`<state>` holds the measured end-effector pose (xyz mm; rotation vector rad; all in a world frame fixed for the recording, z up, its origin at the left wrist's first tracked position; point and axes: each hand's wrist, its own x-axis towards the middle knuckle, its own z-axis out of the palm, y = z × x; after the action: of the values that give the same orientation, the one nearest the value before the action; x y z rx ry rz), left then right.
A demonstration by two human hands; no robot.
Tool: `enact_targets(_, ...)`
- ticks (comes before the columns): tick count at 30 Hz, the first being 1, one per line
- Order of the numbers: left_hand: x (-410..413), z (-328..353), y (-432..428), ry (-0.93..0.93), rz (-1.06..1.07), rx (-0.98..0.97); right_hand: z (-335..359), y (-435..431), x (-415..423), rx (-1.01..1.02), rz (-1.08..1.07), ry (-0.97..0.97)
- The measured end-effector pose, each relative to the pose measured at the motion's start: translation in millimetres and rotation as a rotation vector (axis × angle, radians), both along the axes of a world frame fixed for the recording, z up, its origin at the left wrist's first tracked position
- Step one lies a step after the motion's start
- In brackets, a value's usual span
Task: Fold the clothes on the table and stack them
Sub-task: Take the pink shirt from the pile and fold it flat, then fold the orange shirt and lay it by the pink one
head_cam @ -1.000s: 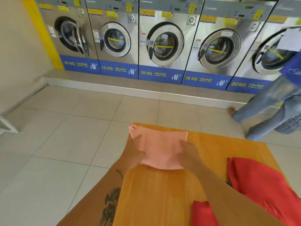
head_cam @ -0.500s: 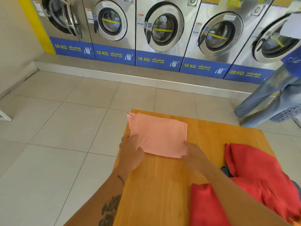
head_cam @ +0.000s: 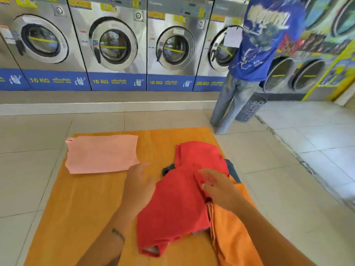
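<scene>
A folded pink cloth point(head_cam: 100, 153) lies flat at the far left of the orange wooden table point(head_cam: 82, 206). A crumpled red garment point(head_cam: 178, 204) sprawls across the table's right half. Beside it on the right lies an orange garment point(head_cam: 230, 235), and a dark blue piece point(head_cam: 233, 167) peeks out behind. My left hand point(head_cam: 139, 184) hovers open at the red garment's left edge, fingers spread. My right hand point(head_cam: 219, 186) is over the red garment's upper right part with fingers apart, blurred; whether it touches the cloth is unclear.
A row of steel washing machines point(head_cam: 113, 47) lines the far wall. A person in a blue shirt and jeans point(head_cam: 255, 60) stands at the right by a perforated laundry basket point(head_cam: 249, 110). Tiled floor surrounds the table.
Both hands left the pink cloth and moved right to the red garment. The view swung right, bringing the red and orange garments and the standing person into view.
</scene>
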<state>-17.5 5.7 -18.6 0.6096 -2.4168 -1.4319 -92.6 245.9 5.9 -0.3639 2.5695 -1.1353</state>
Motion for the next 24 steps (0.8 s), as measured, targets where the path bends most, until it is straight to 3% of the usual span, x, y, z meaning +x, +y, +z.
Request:
enact_targets(4,4,-5,103,0.031,-0.216,-0.013,-5,95,8,0.033,-0.164,-0.022)
enact_targets(10,7,-20,204,0.063,-0.447,-0.25,-38,179,24,0.2,-0.212,-0.199)
enact_targets(14,-9,-25,224,-0.07,-0.593,-0.56,-54,195,39,0.16,-0.201,-0.327)
enact_targets(18,-26,-19,228,-0.165,-0.623,-0.824,-60,193,46,0.136,-0.177,-0.328)
enact_targets(24,-60,-10,240,-0.276,-0.661,-0.856,-63,203,53,0.156,-0.168,-0.424)
